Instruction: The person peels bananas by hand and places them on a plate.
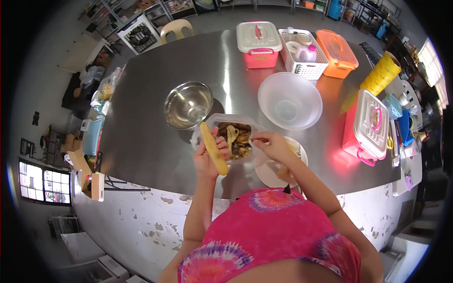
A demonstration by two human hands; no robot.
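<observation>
My left hand [204, 161] is wrapped round a peeled banana [213, 149], long and pale yellow, held at a slant over the near left side of a whitish plastic container [222, 118]. Brown and yellow banana peels [241, 137] lie inside that container. At its right rim is my right hand [272, 145], thumb and fingertips pinched together; whatever may be between them is too small to make out. Below my right forearm a white plate [265, 175] is partly hidden, with yellowish pieces [284, 172] on it.
Behind the container stand a steel bowl [188, 104] and a translucent plastic bowl [290, 101]. Toward the back are a pink lidded box [259, 45], a white basket [309, 70] with bottles and an orange box [337, 54]. Another pink box [365, 125] and a yellow roll [381, 74] stand right.
</observation>
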